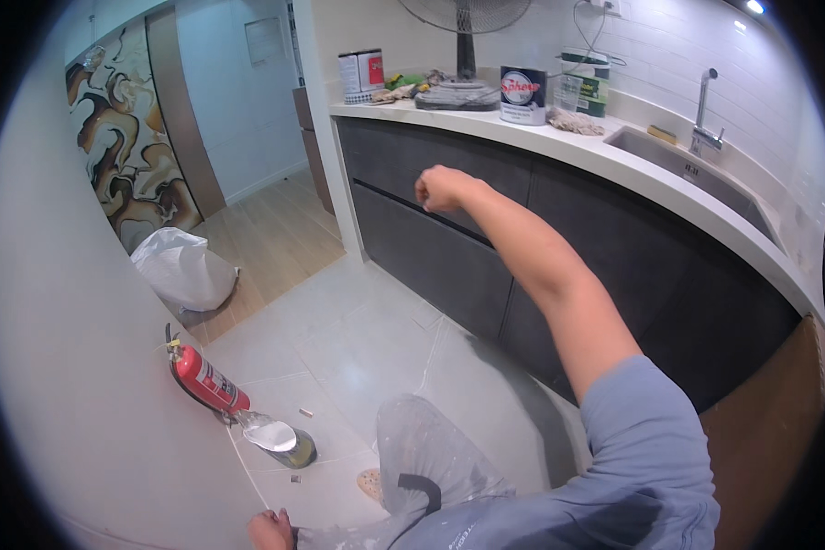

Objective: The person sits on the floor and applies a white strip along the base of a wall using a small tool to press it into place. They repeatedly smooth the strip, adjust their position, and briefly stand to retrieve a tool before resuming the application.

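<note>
My right arm reaches out, and my right hand [445, 188] is closed with its fingers curled downward, in front of the dark cabinet fronts [431, 220] as seen here. Anything inside that fist is hidden. Low in the view, my left hand [270, 530] has curled fingers beside my paint-spattered trouser leg; what it holds, if anything, does not show. Nearest to it on the floor stands a dark can [302, 451], with a container of white material [270, 434] at its top. A red fire extinguisher [209, 379] leans at the wall just behind.
Along the white counter [458, 124] stand a fan [466, 55], a dark paint can [522, 95], a white-and-red can [362, 76], a rag [575, 122] and a sink [697, 170] with a tap [703, 110]. A white sack [185, 268] sits by the left wall.
</note>
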`<action>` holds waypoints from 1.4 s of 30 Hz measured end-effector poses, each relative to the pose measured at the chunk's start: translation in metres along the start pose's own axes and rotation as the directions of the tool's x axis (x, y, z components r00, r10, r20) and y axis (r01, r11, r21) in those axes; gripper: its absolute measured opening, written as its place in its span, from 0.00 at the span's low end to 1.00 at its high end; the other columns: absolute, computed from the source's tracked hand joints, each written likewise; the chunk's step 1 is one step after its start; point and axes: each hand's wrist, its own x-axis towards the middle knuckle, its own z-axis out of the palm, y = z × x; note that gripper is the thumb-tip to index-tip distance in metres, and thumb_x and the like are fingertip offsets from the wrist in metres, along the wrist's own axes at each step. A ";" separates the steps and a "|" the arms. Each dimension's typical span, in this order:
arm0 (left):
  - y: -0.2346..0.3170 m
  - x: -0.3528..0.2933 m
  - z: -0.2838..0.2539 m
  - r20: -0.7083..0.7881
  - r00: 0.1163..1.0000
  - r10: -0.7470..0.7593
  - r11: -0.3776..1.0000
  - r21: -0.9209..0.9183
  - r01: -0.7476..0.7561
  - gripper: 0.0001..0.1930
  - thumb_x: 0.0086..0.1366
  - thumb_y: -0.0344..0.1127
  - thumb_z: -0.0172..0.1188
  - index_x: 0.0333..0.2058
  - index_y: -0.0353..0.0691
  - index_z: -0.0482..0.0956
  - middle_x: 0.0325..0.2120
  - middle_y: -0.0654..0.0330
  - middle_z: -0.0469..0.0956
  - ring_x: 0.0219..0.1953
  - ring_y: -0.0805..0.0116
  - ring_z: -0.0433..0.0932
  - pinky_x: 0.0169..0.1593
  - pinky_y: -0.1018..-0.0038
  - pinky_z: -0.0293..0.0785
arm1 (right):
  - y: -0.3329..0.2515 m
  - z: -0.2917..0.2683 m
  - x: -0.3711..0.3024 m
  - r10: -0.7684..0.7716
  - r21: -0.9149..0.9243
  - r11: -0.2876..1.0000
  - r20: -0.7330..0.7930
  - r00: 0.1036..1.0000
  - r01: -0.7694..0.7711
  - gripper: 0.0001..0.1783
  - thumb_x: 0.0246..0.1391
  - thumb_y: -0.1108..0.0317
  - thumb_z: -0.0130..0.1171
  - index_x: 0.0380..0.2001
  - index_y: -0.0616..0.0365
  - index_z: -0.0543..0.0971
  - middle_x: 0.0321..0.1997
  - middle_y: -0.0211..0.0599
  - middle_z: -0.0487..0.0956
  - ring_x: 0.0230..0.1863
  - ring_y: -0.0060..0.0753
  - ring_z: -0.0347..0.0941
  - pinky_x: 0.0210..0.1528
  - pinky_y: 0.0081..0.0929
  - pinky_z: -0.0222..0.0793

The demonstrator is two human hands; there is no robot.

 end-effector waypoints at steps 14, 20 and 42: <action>-0.020 0.031 -0.008 0.160 0.983 -0.090 0.996 -0.001 0.091 0.21 0.69 0.47 0.63 0.38 0.29 0.87 0.33 0.35 0.84 0.33 0.36 0.81 0.42 0.52 0.78 | 0.040 -0.032 0.169 0.083 -0.103 0.981 -0.544 0.835 -0.165 0.23 0.52 0.77 0.63 0.53 0.50 0.85 0.60 0.49 0.80 0.61 0.52 0.79 0.62 0.45 0.78; -0.020 0.059 -0.014 0.271 0.924 -0.271 0.962 0.111 0.249 0.24 0.70 0.53 0.60 0.41 0.34 0.87 0.37 0.37 0.85 0.42 0.37 0.82 0.48 0.50 0.78 | 0.061 -0.014 0.260 0.152 -0.081 0.969 -0.545 0.825 -0.232 0.35 0.55 0.78 0.61 0.68 0.52 0.74 0.67 0.48 0.75 0.68 0.51 0.73 0.69 0.44 0.72; -0.023 0.042 -0.006 0.147 0.773 -0.617 0.782 0.221 0.583 0.26 0.70 0.59 0.54 0.47 0.44 0.88 0.44 0.41 0.86 0.50 0.38 0.84 0.54 0.50 0.79 | 0.077 -0.023 0.401 0.258 -0.011 0.952 -0.505 0.824 -0.305 0.21 0.59 0.68 0.66 0.56 0.55 0.80 0.60 0.46 0.81 0.64 0.53 0.77 0.66 0.47 0.74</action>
